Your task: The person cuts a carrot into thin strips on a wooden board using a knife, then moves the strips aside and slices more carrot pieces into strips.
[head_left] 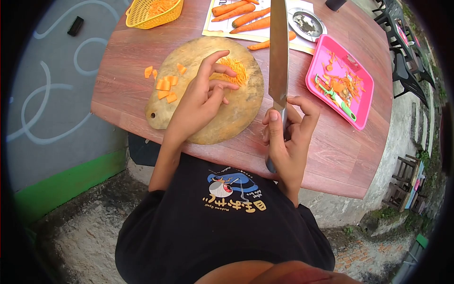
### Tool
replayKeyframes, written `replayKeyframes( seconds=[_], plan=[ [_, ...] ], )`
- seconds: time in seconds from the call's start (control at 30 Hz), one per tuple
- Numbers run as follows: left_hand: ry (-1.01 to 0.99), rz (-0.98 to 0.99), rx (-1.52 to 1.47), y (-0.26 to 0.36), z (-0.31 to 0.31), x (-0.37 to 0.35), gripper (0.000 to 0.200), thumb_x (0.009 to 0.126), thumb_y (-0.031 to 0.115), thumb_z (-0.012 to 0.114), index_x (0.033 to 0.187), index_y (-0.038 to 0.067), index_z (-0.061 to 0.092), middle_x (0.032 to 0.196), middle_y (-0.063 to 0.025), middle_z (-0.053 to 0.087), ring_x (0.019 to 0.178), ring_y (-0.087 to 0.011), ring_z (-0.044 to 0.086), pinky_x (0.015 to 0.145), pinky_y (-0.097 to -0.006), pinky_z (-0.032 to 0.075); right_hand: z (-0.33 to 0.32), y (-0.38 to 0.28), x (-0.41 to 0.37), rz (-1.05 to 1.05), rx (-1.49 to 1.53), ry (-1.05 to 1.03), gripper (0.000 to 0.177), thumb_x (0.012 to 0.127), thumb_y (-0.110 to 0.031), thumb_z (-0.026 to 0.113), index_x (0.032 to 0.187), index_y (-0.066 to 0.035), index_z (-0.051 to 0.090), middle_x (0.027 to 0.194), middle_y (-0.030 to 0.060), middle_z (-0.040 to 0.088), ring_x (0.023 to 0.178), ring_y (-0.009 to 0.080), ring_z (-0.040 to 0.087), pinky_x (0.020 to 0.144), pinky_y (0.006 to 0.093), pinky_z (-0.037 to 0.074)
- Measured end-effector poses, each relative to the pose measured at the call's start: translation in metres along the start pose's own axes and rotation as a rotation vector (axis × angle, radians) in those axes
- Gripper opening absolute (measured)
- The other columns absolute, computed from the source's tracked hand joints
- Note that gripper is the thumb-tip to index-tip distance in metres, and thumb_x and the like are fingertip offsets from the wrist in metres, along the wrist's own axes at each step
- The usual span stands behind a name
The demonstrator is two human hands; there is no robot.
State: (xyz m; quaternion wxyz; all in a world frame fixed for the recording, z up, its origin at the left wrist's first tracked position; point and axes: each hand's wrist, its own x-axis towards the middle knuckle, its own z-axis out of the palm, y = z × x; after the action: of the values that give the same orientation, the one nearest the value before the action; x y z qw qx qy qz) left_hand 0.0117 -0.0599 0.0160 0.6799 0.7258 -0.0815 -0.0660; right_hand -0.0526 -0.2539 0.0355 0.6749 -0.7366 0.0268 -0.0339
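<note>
A large kitchen knife (278,52) points away from me, its handle gripped in my right hand (291,137) at the table's near edge. The blade is raised, just right of the round wooden cutting board (222,118). Over the board hovers my left hand (203,94), its fingers spread and loosely bent. Beside those fingertips lies a heap of shredded carrot (236,71), partly hidden by the hand. Several cut carrot pieces (163,84) rest on the board's left side.
Whole carrots (250,17) lie on paper at the back, beside a metal ashtray (307,23). On the right, a pink tray (316,71) holds peelings and a green-handled peeler (343,105). A yellow basket (142,21) with shredded carrot stands at the back left.
</note>
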Motion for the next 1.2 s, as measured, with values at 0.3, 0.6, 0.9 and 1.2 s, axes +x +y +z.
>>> replayKeyframes(
  seconds=[0.3, 0.6, 0.9, 1.2],
  plan=[
    [0.021, -0.061, 0.121, -0.004, -0.015, 0.000, 0.064, 0.100, -0.005, 0.042, 0.160, 0.008, 0.024, 0.129, -0.0136, 0.055, 0.109, -0.0211, 0.070, 0.079, -0.0250, 0.054, 0.002, 0.002, 0.001, -0.037, 0.029, 0.013, 0.035, 0.103, 0.000, 0.059, 0.131, -0.001, 0.039, 0.104, 0.0157, 0.068, 0.090, 0.0147, 0.065, 0.077, 0.0287, 0.049],
    [0.052, -0.079, -0.025, -0.003, -0.014, -0.004, 0.065, 0.100, -0.004, 0.043, 0.161, 0.009, 0.024, 0.128, -0.0130, 0.056, 0.106, -0.0214, 0.070, 0.080, -0.0260, 0.054, 0.003, 0.001, 0.003, -0.053, 0.021, 0.014, 0.034, 0.103, 0.000, 0.060, 0.131, -0.001, 0.040, 0.103, 0.0169, 0.069, 0.089, 0.0155, 0.066, 0.076, 0.0291, 0.050],
    [0.213, 0.216, 0.821, -0.020, -0.026, 0.013, 0.062, 0.098, -0.004, 0.047, 0.157, 0.005, 0.031, 0.104, -0.0086, 0.064, 0.084, -0.0127, 0.057, 0.079, -0.0285, 0.047, 0.003, 0.002, 0.003, -0.073, 0.008, 0.012, 0.035, 0.103, -0.001, 0.060, 0.131, -0.001, 0.040, 0.101, 0.0176, 0.070, 0.086, 0.0162, 0.067, 0.074, 0.0295, 0.050],
    [0.224, 0.210, 0.738, -0.026, -0.035, 0.022, 0.065, 0.095, -0.007, 0.045, 0.157, 0.007, 0.033, 0.113, -0.0083, 0.066, 0.081, -0.0127, 0.052, 0.080, -0.0294, 0.046, 0.001, 0.005, 0.003, -0.093, -0.008, 0.017, 0.035, 0.103, -0.002, 0.061, 0.131, -0.001, 0.040, 0.101, 0.0182, 0.070, 0.086, 0.0177, 0.068, 0.074, 0.0304, 0.051]
  ],
)
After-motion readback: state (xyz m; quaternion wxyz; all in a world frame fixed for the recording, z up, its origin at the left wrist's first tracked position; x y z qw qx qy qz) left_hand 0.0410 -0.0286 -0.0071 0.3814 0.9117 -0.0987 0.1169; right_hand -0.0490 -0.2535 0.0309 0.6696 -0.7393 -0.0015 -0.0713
